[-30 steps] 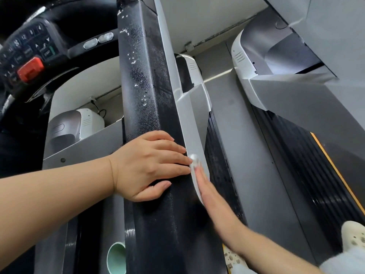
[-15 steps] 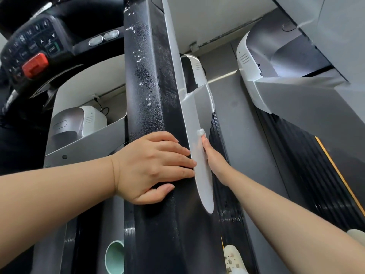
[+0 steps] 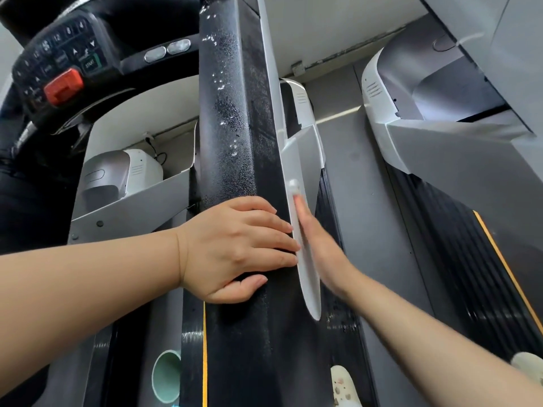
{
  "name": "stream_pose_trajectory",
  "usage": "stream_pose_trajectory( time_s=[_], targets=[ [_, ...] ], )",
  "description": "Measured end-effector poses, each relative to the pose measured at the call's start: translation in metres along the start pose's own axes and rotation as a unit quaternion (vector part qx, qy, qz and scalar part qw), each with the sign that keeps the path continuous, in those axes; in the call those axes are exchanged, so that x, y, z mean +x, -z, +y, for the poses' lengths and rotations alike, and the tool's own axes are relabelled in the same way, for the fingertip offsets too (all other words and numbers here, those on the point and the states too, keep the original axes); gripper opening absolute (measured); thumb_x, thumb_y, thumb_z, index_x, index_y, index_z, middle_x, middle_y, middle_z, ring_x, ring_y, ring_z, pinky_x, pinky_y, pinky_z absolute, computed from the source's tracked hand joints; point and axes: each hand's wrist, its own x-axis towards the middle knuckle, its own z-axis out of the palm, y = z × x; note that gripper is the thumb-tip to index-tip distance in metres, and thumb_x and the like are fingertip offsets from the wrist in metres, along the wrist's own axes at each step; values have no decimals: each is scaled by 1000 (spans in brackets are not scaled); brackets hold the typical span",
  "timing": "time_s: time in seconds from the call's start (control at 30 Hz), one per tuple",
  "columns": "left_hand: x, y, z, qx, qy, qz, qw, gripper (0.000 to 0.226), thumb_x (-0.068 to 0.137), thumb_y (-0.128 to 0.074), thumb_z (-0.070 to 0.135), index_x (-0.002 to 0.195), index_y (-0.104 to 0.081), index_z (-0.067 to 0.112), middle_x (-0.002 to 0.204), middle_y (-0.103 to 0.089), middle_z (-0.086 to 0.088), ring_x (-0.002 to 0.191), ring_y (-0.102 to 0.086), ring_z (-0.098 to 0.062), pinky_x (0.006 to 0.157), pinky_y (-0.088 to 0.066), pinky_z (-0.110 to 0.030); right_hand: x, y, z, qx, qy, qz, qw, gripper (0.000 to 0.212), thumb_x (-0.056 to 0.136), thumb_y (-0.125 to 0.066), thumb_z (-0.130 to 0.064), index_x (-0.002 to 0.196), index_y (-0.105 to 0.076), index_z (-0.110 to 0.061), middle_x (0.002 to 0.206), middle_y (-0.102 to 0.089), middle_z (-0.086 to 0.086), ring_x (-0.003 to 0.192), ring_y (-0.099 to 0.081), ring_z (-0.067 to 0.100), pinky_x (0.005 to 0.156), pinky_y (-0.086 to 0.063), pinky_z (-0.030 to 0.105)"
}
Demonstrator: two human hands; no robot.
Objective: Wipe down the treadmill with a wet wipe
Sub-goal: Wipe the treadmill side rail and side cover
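Nearest the camera, two bare forearms reach forward from the lower corners. The left hand lies palm down on the black upright post of the treadmill, its fingers straight and close together across the post's face, thumb tucked beneath against the surface. The right hand is flat and edge-on against the right side of the post, behind a thin white trim panel that tapers to a rounded tip; its fingers are extended, and at the fingertips a small white wad, the wet wipe, is pressed to the panel. How the fingers hold the wipe is hidden. The post is glossy black with a fine speckled texture and bright droplets higher up. Below, a pale green cup and a cream clog show. Farther off, the dark ribbed belt with a yellow edge stripe runs right, and a keypad console with a red stop clip sits upper left.
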Motion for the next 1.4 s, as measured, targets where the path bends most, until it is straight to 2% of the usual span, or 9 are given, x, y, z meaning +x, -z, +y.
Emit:
stream_pose_trajectory(
  time_s=[0.17, 0.3, 0.4, 0.53, 0.83, 1.03, 1.13, 1.3, 1.4],
  targets=[
    [1, 0, 2, -9, 14, -17, 1000, 53, 92, -25, 34, 111, -69, 11, 118, -66, -4, 112, -55, -24, 101, -32, -37, 44, 21, -18, -37, -81, 35, 995, 59, 97, -19, -60, 142, -38, -26, 134, -48, -7, 103, -44, 4, 93, -27, 22],
    [1, 1, 2, -16, 15, -10, 1000, 52, 91, -27, 33, 110, -70, 11, 118, -66, -5, 111, -56, -25, 100, -34, -37, 25, 13, -6, -12, -74, 26, 997, 60, 96, -18, -62, 146, -31, -31, 137, -43, -15, 117, -43, 5, 98, -27, 22],
    [1, 1, 2, -14, 9, -3, 1000, 48, 90, -31, 32, 109, -70, 11, 117, -67, -5, 111, -55, -24, 100, -33, -37, -23, 1, 14, 17, 25, -15, 999, 66, 90, -19, -72, 148, -22, -39, 150, -27, -22, 137, -24, -4, 117, -14, 27],
    [1, 0, 1, -9, 6, 0, 1000, 46, 82, -40, 31, 109, -70, 11, 117, -67, -6, 111, -54, -24, 99, -34, -37, -46, -10, 7, -25, 172, -45, 984, 55, 93, -20, -61, 143, -12, -40, 156, -9, -20, 143, -4, -3, 115, -4, 15],
    [0, 0, 1, -21, 5, 5, 1000, 49, 90, -30, 32, 110, -70, 11, 116, -67, -5, 111, -56, -24, 99, -34, -37, 61, 23, -9, -10, -72, 38, 997, 63, 96, -24, -61, 143, -40, -23, 141, -46, -4, 115, -46, 8, 99, -28, 22],
    [1, -1, 1, -16, 1, 6, 1000, 45, 81, -41, 33, 107, -71, 11, 115, -68, -5, 108, -59, -25, 100, -33, -36, 5, 0, 0, 25, 100, 10, 995, 58, 95, -21, -56, 148, -17, -34, 151, -15, -27, 136, -12, -15, 117, -5, 20],
    [0, -2, -1, -16, 1, 1, 1000, 46, 80, -41, 33, 108, -71, 11, 116, -67, -4, 108, -60, -25, 100, -33, -36, 47, 4, -26, -25, 145, 1, 989, 52, 101, -15, -45, 150, -14, -27, 151, -11, -22, 141, -6, -6, 118, -2, 22],
    [0, -1, -1, -17, 7, -9, 1000, 46, 81, -41, 33, 109, -70, 11, 116, -67, -4, 110, -60, -25, 100, -34, -36, 86, 19, -38, -59, -37, 28, 997, 61, 98, -13, -58, 146, -33, -25, 127, -48, -7, 106, -46, 6, 91, -30, 19],
    [-1, 0, 0, -31, 12, -12, 999, 47, 87, -35, 33, 109, -70, 12, 116, -67, -4, 110, -59, -24, 101, -32, -35, 50, 15, -20, -33, -19, 22, 999, 57, 99, -14, -55, 149, -27, -29, 142, -38, -17, 126, -37, 0, 97, -23, 13]
  ],
)
